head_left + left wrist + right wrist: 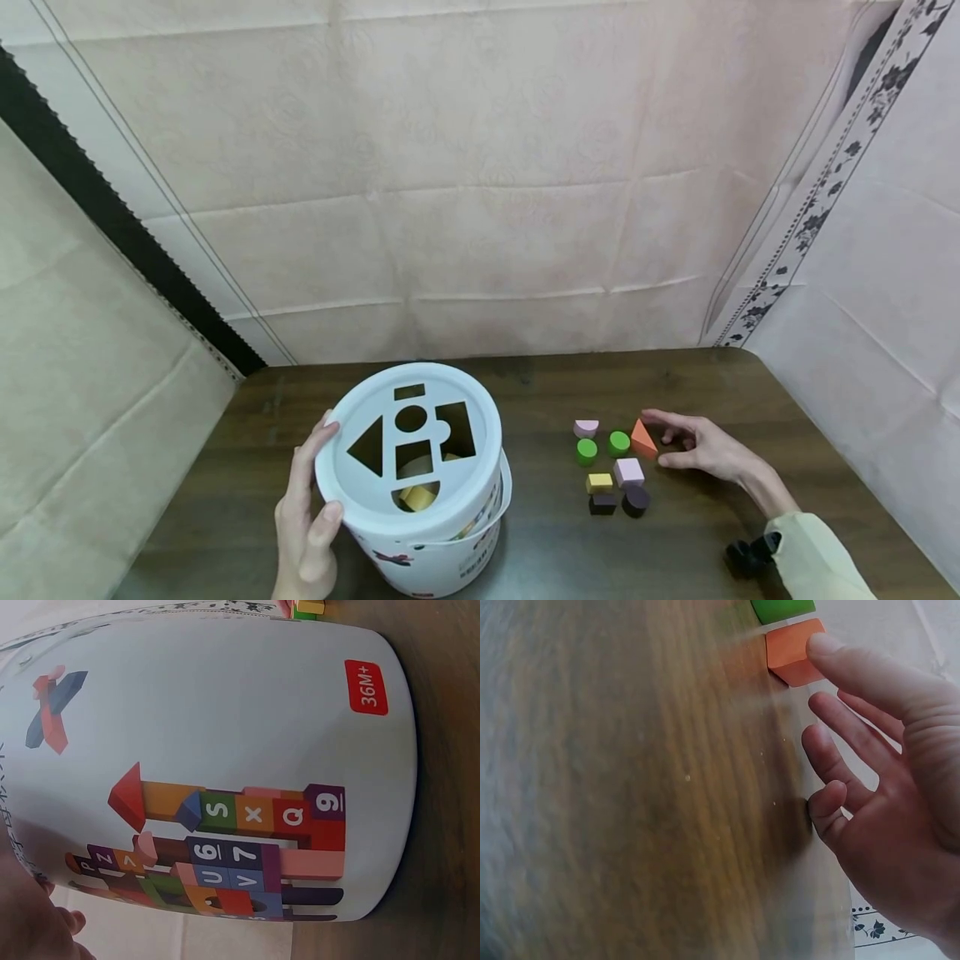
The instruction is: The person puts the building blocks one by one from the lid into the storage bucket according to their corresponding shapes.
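A white bucket (420, 560) with a pale blue lid (480, 442) stands on the table, its lid cut with several shaped holes. My left hand (306, 521) grips the lid's left side, thumb in front and fingers further back. Printed block pictures cover the bucket wall (225, 712) in the left wrist view, where the left hand (34, 922) shows at the edge. My right hand (705, 450) has thumb and index finger spread beside an orange triangular block (642, 440). In the right wrist view the thumb overlaps the orange block (791, 649); firm contact cannot be made out.
Left of the orange block lie two green round blocks (618, 442) and a lilac half-round block (586, 428). Nearer are a lilac cube (628, 472), a yellow block (599, 483) and two dark blocks (636, 501). Cloth walls (487, 250) enclose the wooden table (540, 542).
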Available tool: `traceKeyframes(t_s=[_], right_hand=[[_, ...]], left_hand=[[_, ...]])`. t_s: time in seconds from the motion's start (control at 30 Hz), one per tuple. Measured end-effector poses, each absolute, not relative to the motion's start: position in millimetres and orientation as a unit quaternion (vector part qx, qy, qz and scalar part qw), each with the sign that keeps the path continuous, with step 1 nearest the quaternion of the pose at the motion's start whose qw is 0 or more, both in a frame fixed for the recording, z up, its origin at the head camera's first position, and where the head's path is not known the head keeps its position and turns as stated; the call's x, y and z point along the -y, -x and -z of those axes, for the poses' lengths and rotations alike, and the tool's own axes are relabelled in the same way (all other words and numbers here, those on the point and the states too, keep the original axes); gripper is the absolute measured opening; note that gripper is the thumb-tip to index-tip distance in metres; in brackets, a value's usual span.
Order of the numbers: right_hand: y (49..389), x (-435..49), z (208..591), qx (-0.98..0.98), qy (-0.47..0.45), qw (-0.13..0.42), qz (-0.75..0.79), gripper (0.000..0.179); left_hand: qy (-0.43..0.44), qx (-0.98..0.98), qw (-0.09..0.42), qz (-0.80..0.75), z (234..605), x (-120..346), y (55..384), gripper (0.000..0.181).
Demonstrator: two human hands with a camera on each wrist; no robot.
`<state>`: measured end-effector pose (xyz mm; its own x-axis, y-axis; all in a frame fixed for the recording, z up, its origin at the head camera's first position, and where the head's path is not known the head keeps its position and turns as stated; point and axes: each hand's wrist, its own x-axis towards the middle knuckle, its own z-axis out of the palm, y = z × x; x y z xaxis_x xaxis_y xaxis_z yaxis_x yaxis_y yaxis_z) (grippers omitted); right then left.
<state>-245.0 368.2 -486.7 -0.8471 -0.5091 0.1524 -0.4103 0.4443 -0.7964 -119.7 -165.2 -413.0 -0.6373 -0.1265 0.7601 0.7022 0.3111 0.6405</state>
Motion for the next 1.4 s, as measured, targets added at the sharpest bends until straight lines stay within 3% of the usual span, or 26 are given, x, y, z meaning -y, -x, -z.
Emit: traceKeyframes(t_s=[1.4], right_hand=[[263,-366,484,-0.855,0.29,0.087,0.421,0.066]], left_hand=[[0.231,0.717,0.39,0.53,415,167,125,0.057]])
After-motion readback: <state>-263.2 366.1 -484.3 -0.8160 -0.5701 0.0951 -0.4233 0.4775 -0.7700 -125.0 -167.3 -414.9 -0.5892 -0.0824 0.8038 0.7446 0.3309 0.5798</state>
